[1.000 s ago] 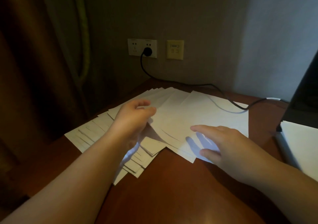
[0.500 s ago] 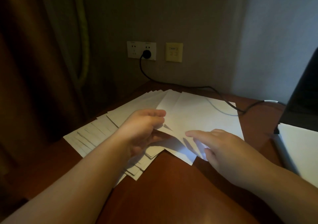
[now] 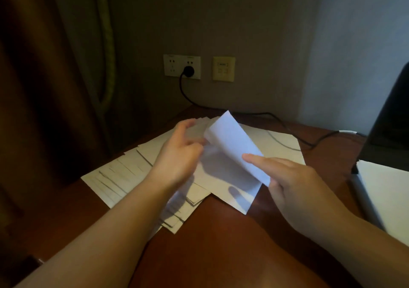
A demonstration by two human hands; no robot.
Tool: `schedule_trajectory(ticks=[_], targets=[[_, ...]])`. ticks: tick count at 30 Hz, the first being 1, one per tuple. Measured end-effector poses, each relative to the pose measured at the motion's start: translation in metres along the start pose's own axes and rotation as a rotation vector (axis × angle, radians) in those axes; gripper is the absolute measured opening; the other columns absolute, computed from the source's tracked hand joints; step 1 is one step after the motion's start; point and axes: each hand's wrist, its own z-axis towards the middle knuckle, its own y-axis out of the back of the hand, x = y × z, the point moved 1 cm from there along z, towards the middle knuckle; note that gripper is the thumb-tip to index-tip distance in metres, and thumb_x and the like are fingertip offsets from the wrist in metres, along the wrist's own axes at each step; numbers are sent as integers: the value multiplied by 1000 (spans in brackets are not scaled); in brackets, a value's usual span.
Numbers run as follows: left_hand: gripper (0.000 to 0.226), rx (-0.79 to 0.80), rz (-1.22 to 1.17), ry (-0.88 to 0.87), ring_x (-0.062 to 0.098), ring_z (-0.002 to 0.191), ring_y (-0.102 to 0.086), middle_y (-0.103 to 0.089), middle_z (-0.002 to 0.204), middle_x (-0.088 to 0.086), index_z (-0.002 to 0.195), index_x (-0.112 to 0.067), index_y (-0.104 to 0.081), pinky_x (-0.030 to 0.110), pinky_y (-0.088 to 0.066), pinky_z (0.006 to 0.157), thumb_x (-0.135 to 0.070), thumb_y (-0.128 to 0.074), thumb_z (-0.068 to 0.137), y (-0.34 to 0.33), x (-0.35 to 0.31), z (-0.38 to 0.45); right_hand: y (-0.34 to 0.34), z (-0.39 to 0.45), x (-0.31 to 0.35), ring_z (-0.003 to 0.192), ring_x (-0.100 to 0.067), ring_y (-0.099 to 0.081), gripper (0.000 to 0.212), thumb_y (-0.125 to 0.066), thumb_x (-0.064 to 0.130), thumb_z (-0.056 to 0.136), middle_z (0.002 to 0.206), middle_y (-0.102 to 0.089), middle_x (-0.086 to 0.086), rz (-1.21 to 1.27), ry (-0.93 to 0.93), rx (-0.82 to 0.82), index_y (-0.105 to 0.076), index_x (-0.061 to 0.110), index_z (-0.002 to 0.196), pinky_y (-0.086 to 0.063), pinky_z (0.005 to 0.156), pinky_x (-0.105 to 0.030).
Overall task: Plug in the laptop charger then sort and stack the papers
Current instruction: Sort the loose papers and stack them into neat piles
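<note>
Gleaming reddish-brown table (image 3: 221, 254) under fanned papers (image 3: 124, 177), dim curtained corner.

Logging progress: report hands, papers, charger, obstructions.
Left hand and right hand both hold one lifted white paper sheet. Fanned white paper pile unstacked on brown wooden desk. Black charger plug in wall socket. Nothing in the way.

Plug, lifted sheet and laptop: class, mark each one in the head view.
plug (image 3: 188, 71): head view, its black body in the wall socket.
lifted sheet (image 3: 234, 142): head view, middle of the raised face.
laptop (image 3: 391, 130): head view, its dark screen.
</note>
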Motion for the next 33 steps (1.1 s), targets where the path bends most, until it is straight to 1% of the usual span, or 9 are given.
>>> schedule_trajectory(ticks=[2, 4, 11, 17, 20, 23, 26, 30, 33], targets=[[60, -67, 650, -18, 20, 122, -55, -52, 140, -1, 150, -37, -28, 40, -50, 96, -33, -56, 97, 6, 13, 7, -1, 0, -4, 83, -4, -62, 52, -56, -8, 87, 100, -66, 15, 11, -61, -69, -68, 28, 123, -46, 69, -3], [65, -4, 974, 41, 24, 136, -42, -44, 150, -1, 152, -35, -27, 47, -41, 108, -52, -52, 94, 9, 22, 10, 0, 1, -5, 85, 0, -57, 41, -57, -4, 90, 101, -63, 17, 22, -120, -110, -72, 22, 119, -40, 72, 5], [68, -5, 1062, -26, 21, 122, -53, -50, 142, -3, 146, -35, -36, 40, -50, 95, -65, -54, 88, 4, 24, 9, -1, 0, 1, 86, 7, -55, 37, -62, 6, 92, 104, -60, 20, 86, -199, -12, -70, 29, 120, -34, 71, 9], [55, -115, 616, -86, 9, 115, -53, -40, 144, -9, 142, -37, -45, 21, -46, 83, -31, -68, 92, -2, 18, 0, -2, -1, 4, 106, 6, -52, 41, -60, 25, 95, 124, -59, 22, 105, -198, 97, -57, 36, 135, -32, 80, 7], [47, -153, 361, -153, -4, 90, -52, -42, 134, -15, 138, -39, -49, 21, -55, 75, -27, -65, 95, -5, 11, -2, -1, 1, 4, 111, 6, -43, 53, -64, 43, 90, 125, -48, 30, 90, -184, 141, -47, 41, 141, -31, 85, -1], [41, -122, 164, -165, -1, 85, -63, -51, 122, -19, 134, -36, -55, 21, -58, 70, -26, -65, 96, -14, 9, -3, -1, 0, 4, 119, 10, -32, 76, -67, 62, 79, 129, -33, 37, 106, -174, 196, -33, 47, 146, -29, 99, -12], [35, -43, -169, 2, 10, 90, -69, -59, 127, -4, 131, -22, -60, 27, -60, 77, -15, -62, 97, -20, 7, -3, -2, 0, 4, 124, 12, -27, 90, -66, 69, 75, 134, -27, 38, 73, -115, 233, -22, 47, 150, -28, 101, -14], [24, 56, -598, 176, 33, 93, -72, -69, 104, 9, 117, -9, -69, 49, -59, 89, -13, -60, 96, -19, -5, -10, -3, -1, 6, 119, 3, -43, 74, -68, 40, 89, 132, -42, 27, 12, -70, 190, -28, 42, 150, -29, 90, -3], [32, 39, -447, 33, 29, 95, -73, -65, 117, -2, 130, -27, -59, 47, -59, 86, -18, -55, 99, -13, -5, -7, -4, -1, 4, 111, -3, -52, 63, -65, 11, 91, 127, -54, 19, -10, -94, 105, -43, 34, 145, -29, 81, 8]])
